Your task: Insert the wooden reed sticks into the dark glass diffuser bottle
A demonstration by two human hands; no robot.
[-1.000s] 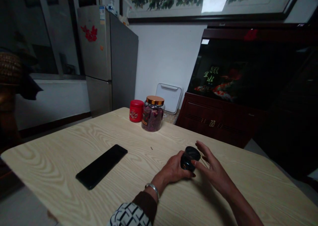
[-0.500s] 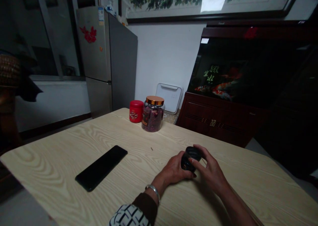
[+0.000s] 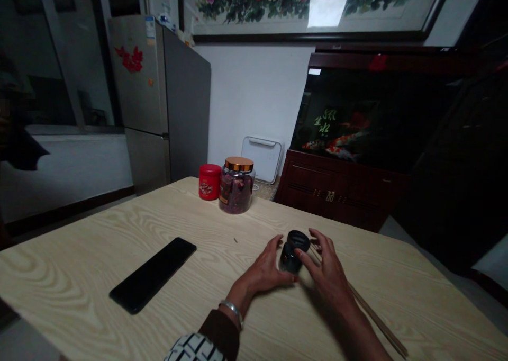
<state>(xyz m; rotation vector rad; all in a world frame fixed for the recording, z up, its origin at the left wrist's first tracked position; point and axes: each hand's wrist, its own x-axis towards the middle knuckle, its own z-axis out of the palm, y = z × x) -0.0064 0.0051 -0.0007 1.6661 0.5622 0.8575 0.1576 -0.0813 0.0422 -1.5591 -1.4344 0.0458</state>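
A small dark jar [image 3: 290,262] stands on the table between my hands, with a black lid [image 3: 298,240] at its top. The lid looks tilted and slightly off-centre; whether it is still seated, I cannot tell. My left hand [image 3: 265,265] cups the jar from the left, thumb near its base and fingers curved loosely at its far side. From the right, my right hand [image 3: 327,268] holds the lid's edge, thumb in front and fingers behind. Thin wooden chopsticks [image 3: 377,321] lie under my right hand and forearm, partly hidden.
A black phone [image 3: 154,274] lies on the left of the wooden table [image 3: 206,297]. A red canister [image 3: 209,182] and a large clear jar with a copper lid [image 3: 236,187] stand at the back edge. Beyond are a fridge [image 3: 145,101] and a fish tank [image 3: 357,123].
My left hand's fingers have loosened and spread around the small jar. The lid sits higher and more apart from the body. The view has shifted, showing more of the chopsticks.
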